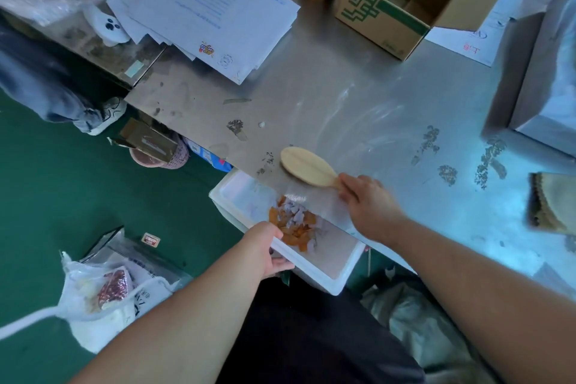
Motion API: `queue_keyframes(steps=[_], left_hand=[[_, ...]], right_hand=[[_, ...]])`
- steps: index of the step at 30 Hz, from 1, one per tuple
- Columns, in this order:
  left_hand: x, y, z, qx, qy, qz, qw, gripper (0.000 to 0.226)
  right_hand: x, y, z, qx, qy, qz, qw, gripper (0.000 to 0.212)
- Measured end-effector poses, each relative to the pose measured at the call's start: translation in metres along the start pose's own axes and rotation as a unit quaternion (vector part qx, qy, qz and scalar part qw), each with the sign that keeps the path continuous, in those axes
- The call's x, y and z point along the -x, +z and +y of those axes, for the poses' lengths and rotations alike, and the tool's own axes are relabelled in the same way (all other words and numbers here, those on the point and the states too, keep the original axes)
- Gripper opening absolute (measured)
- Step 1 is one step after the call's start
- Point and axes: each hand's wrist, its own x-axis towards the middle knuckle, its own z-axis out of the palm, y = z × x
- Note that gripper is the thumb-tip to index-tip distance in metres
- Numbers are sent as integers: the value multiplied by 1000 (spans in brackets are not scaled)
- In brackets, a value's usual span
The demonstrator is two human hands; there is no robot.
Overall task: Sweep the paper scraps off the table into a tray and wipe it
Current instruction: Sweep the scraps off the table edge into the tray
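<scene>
Left hand [270,251] grips near rim of white tray [232,193], fingers curled underneath. Tray held against table [343,97] edge, off its surface. Orange and purple paper scraps [296,224] piled inside tray. Right hand [364,196] curled round handle of wooden brush [307,167]; brush head over table just beside tray. Cloth [548,203] on table at far right, well apart.

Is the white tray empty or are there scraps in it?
Not empty: orange and pale purple scraps lie piled inside the tray.
</scene>
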Motion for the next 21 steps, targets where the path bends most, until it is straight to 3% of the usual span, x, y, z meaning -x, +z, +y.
queue_keyframes(steps=[6, 14, 21], left_hand=[[5, -2, -3, -20, 10, 0, 1000, 21], [8, -5, -2, -22, 7, -3, 1000, 19], [5, -3, -1, -35, 11, 2, 999, 17]], right_hand=[[50, 29, -11, 29, -1, -13, 999, 29], [79, 35, -9, 51, -7, 19, 999, 33], [54, -19, 30, -3, 64, 156, 986, 20]])
